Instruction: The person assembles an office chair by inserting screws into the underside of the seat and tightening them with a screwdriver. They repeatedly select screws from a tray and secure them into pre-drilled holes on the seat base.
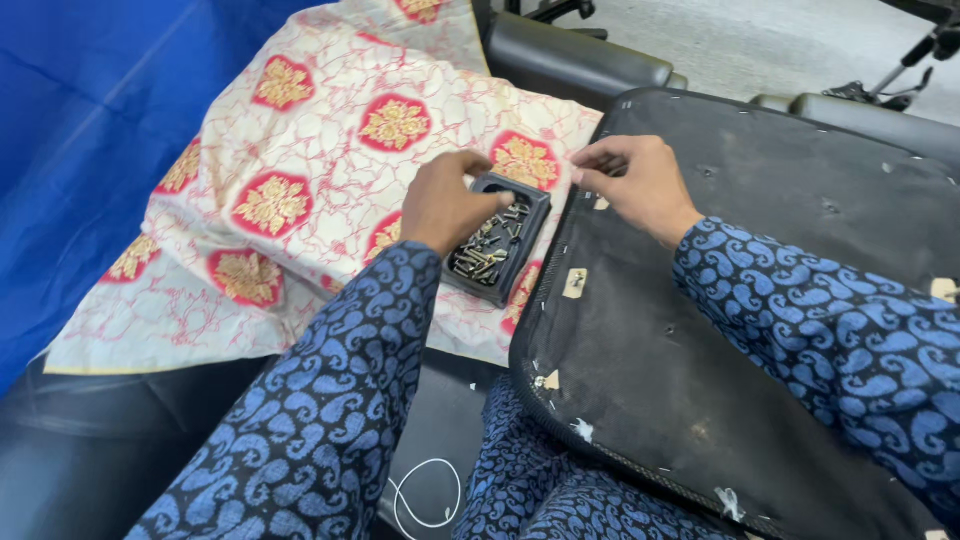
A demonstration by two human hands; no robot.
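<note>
A grey concrete floor is showing at the top of the view, with black padded seat parts lying on it and a blue sheet [80, 150] hanging along the left side. A cream cloth with red and gold medallions [320, 170] is lying spread over a dark surface in front of the person, who is wearing blue paisley sleeves.

On the cloth, just beside the edge of a large black seat panel [760, 330], a small black tray [500, 250] is sitting, filled with short metal screws [485, 258]. The left hand [445, 205] is reaching down into the tray with its fingers curled together over the screws; whether it is already pinching one cannot be told, since the fingertips are hidden. The right hand [640, 185] is resting on the upper left rim of the panel, its fingertips pressed together as if pinching something small at the edge, too small to make out.

The screws are looking light, hard and slick, likely to roll or slip, so a fingertip pinch on the shank would suit them. The panel is looking stiff, broad and fairly heavy, best gripped by its beaded rim. A thin white cord [425, 495] is looping on the dark surface below.
</note>
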